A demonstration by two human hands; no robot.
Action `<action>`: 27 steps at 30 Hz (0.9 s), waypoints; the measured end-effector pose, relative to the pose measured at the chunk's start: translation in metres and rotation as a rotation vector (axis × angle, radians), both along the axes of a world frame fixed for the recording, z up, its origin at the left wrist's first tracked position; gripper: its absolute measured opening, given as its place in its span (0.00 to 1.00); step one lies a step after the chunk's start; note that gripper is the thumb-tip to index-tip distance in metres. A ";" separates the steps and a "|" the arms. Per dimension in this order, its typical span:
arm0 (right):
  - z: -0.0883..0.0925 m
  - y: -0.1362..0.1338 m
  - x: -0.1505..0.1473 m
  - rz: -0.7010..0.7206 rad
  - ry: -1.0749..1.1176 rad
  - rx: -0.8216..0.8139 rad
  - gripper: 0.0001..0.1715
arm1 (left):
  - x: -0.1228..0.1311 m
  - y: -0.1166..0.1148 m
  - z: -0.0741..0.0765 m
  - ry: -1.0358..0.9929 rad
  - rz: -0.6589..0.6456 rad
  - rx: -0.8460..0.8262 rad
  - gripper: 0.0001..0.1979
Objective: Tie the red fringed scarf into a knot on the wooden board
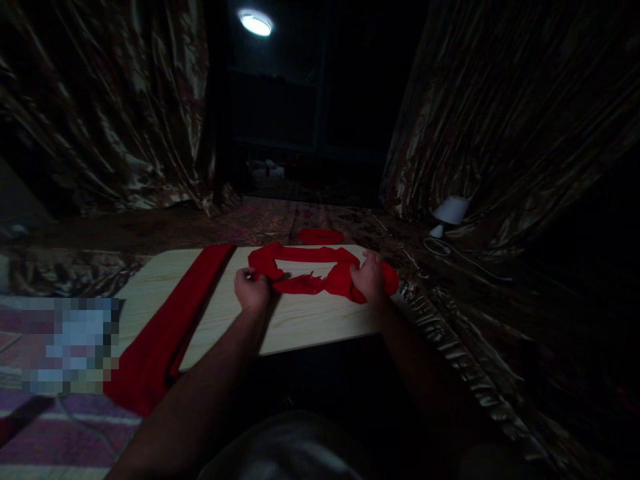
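A crumpled red cloth point(305, 267) lies on a pale wooden board point(300, 320), spread in a rough loop. My left hand point(251, 289) is closed on the cloth's left end. At the cloth's right end my right hand point(369, 277) grips a bunched part of it. A long flat red cloth strip point(175, 320) lies diagonally across the board's left part and hangs over its near edge.
A small red piece point(321, 236) lies beyond the board on the patterned cover. A white lamp point(450, 212) with a cord sits at the right. Shiny dark curtains point(100, 100) hang left and right. A ceiling light point(256, 24) glows above. The room is dim.
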State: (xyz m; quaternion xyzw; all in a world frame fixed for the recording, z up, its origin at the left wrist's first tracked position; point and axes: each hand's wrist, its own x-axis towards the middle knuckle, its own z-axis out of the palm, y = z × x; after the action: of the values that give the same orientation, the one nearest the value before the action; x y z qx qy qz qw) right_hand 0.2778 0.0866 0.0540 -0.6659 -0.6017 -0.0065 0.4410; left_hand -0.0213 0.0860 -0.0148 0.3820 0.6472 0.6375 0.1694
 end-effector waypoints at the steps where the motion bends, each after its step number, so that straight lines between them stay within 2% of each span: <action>1: 0.001 -0.004 -0.008 0.058 -0.079 0.069 0.25 | 0.001 0.000 0.000 0.008 0.010 -0.023 0.14; 3: 0.002 -0.010 -0.029 0.291 -0.189 0.106 0.21 | 0.003 0.000 0.001 0.004 0.012 -0.055 0.14; 5: 0.000 -0.016 -0.053 0.583 -0.261 0.023 0.17 | 0.004 0.000 0.001 -0.008 -0.042 -0.058 0.15; 8: -0.008 -0.020 -0.084 0.844 -0.385 -0.076 0.26 | 0.004 0.000 0.000 -0.042 -0.089 -0.033 0.14; 10: -0.013 -0.021 -0.099 0.888 -0.467 -0.131 0.26 | 0.003 -0.002 0.000 -0.056 -0.126 -0.021 0.12; 13: -0.014 -0.023 -0.109 0.824 -0.563 -0.211 0.14 | 0.002 -0.006 0.002 -0.037 -0.207 -0.029 0.09; 15: -0.010 -0.027 -0.110 0.784 -0.617 -0.254 0.10 | 0.003 -0.009 0.005 -0.022 -0.243 -0.049 0.07; 21: 0.013 -0.052 -0.102 0.794 -0.732 -0.324 0.17 | 0.005 -0.011 0.007 -0.029 -0.287 -0.087 0.07; 24: 0.019 -0.062 -0.096 0.861 -0.787 -0.362 0.18 | 0.005 -0.009 0.003 0.010 -0.295 -0.102 0.07; 27: 0.022 -0.066 -0.092 0.962 -0.793 -0.473 0.22 | 0.005 -0.009 0.001 0.151 -0.283 -0.119 0.06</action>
State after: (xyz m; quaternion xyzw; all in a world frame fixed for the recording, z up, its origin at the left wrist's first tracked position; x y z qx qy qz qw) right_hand 0.1854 0.0209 0.0757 -0.3493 -0.9335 0.0789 -0.0180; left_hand -0.0162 0.0767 -0.0133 0.5054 0.6346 0.5372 0.2307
